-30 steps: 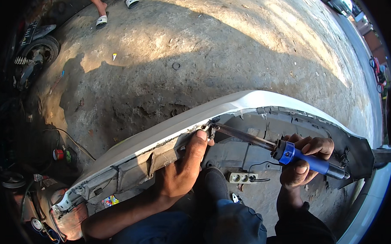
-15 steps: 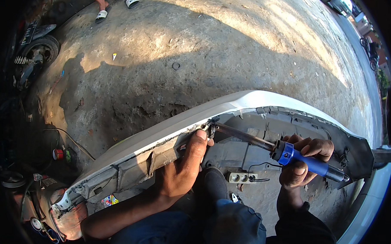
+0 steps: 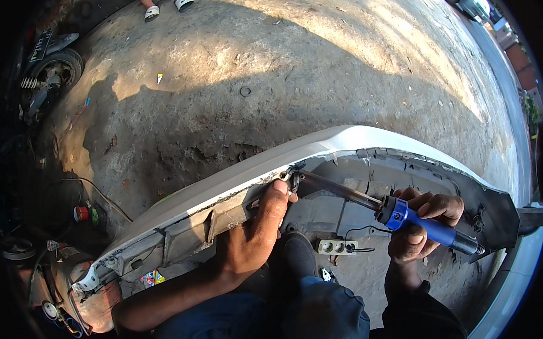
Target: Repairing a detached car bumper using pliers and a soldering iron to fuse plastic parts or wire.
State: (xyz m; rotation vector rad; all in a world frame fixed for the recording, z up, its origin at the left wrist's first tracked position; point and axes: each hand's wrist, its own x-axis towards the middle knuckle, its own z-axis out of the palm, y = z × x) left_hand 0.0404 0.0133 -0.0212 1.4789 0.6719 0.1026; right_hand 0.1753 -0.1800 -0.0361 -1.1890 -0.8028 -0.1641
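At the white bumper [image 3: 247,173] | left hand [image 3: 254,234] pinching its edge | right hand [image 3: 413,242] grasping blue-handled soldering iron [image 3: 397,213], tip at that edge

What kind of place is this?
It looks like an outdoor repair spot, maybe a little vehicle workshop. The right hand holds a blue-handled tool to a white bumper-like panel, a motorbike stands at the upper left, and a reddish tank sits at the lower left.

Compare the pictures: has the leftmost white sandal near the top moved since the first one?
Yes: the sandal has shifted right and toward the picture's top, away from the motorbike wheel.
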